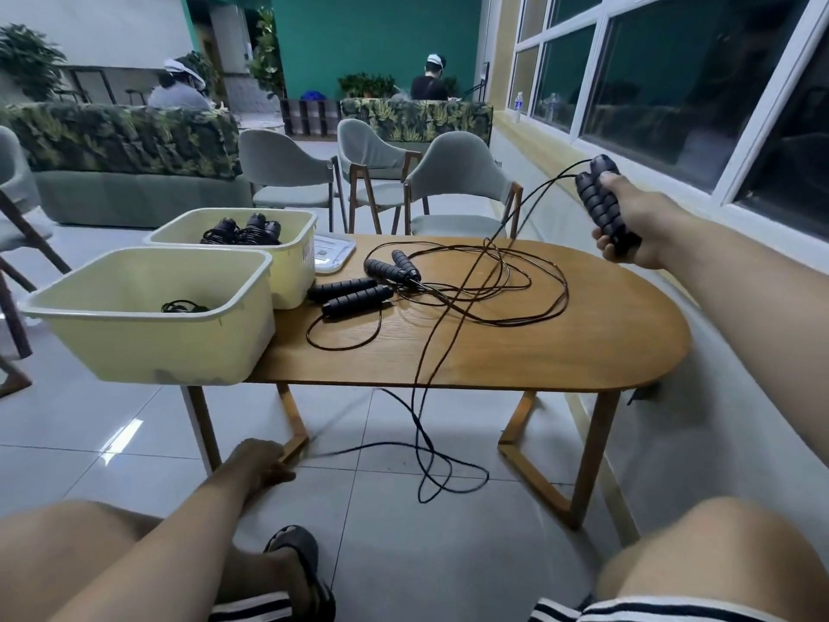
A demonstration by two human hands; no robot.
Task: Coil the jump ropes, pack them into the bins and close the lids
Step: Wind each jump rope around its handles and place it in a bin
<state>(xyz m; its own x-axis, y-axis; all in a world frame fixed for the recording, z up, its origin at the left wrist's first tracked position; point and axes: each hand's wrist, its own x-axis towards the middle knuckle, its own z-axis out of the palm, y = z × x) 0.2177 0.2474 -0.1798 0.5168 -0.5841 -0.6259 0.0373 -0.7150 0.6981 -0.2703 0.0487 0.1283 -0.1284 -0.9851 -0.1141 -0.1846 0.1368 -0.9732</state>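
Observation:
My right hand (637,226) grips both black handles (599,199) of one jump rope, raised above the table's right end. Its cord (442,343) runs down across the wooden table (596,347), over the front edge, and loops on the floor (442,473). My left hand (258,462) is low beside the table leg, fingers curled round a blurred stretch of that cord. Two more ropes lie uncoiled on the table, one pair of handles (352,294) near the bins, another pair (394,268) behind it. The near cream bin (148,352) holds a coiled rope (184,306). The far bin (296,271) holds several.
A clear lid (334,255) lies flat on the table behind the far bin. Grey chairs (457,195) stand on the table's far side, and a window wall runs along the right. My knees and a sandalled foot (296,558) are in front of the table. Two people sit far back.

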